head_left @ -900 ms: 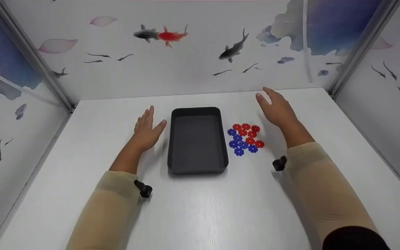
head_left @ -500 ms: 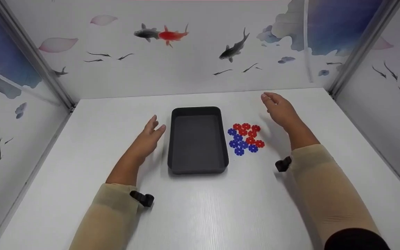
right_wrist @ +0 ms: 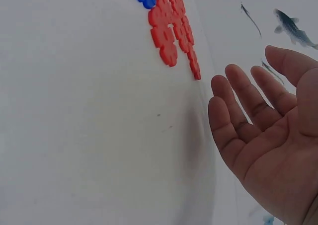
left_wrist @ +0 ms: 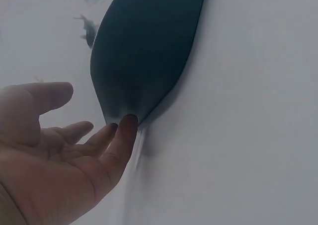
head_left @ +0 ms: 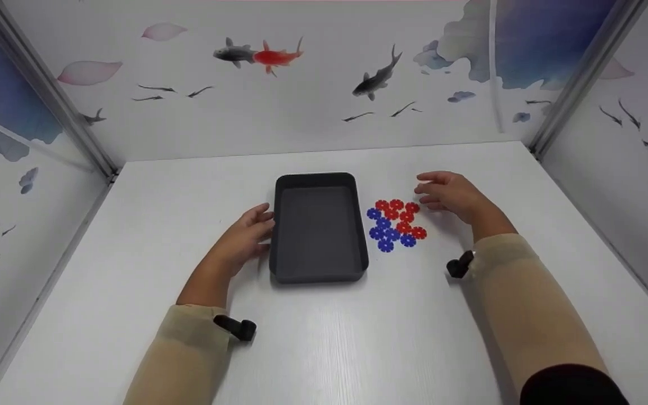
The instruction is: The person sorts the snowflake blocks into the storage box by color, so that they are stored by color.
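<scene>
A dark grey rectangular tray (head_left: 318,230) lies on the white table, with nothing in it. My left hand (head_left: 241,239) is at the tray's left wall, its fingers loosely bent; in the left wrist view the fingertips of this hand (left_wrist: 69,165) meet or nearly meet the tray's side (left_wrist: 144,46). Right of the tray lie several flat, notched, flower-shaped plastic discs, red ones (head_left: 403,227) farther back and blue ones (head_left: 386,245) nearer. My right hand (head_left: 454,196) hovers just right of the red discs, fingers relaxed and holding nothing, as the right wrist view confirms with the palm (right_wrist: 278,145) bare.
White panels painted with fish and petals stand behind and at both sides of the table (head_left: 324,343). Metal posts (head_left: 583,84) mark the back corners. A small black device (head_left: 237,327) is strapped at each wrist.
My left hand has turned and moved in against the tray's left side. My right hand has come down and nearer, toward the red discs. The tray and discs stay in place.
</scene>
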A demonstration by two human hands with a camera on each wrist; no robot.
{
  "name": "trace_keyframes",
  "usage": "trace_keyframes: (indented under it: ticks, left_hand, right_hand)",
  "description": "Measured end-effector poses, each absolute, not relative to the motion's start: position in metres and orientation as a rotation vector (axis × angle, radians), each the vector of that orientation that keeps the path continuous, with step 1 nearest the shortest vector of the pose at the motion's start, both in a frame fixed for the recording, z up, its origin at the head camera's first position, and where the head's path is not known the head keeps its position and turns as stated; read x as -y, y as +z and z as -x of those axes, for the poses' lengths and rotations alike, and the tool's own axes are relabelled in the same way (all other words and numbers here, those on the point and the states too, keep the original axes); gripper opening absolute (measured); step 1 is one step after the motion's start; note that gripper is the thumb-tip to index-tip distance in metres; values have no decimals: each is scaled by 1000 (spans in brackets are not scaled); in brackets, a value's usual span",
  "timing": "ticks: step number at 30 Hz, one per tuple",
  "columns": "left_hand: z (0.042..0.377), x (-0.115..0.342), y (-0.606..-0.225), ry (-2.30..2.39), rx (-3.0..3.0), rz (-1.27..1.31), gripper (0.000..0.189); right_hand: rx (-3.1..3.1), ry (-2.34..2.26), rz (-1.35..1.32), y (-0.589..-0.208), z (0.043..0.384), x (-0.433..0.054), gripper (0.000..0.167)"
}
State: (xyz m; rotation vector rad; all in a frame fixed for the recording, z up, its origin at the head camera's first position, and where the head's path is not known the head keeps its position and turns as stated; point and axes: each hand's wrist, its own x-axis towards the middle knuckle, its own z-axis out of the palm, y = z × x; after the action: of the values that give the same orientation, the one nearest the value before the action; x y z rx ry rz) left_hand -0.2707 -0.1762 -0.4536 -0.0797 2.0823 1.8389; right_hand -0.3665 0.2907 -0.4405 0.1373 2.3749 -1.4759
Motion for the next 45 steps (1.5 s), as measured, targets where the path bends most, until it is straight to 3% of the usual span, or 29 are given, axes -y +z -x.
trace_keyframes:
  ticks: [21,32,45]
  left_hand:
    - [269,183,-467,1855,-2037,56,63]
    - [269,185,-468,1922,-1967,53,63]
    - [268,184,-467,1938,-1947,86,73]
  right_hand:
    - [-2439,-1243,-66,-450,370,-287,62]
    - [-2545,-1099,-54,-451,372,-278,57]
    - [-2591,-1122,-107,-449,371,-284,55]
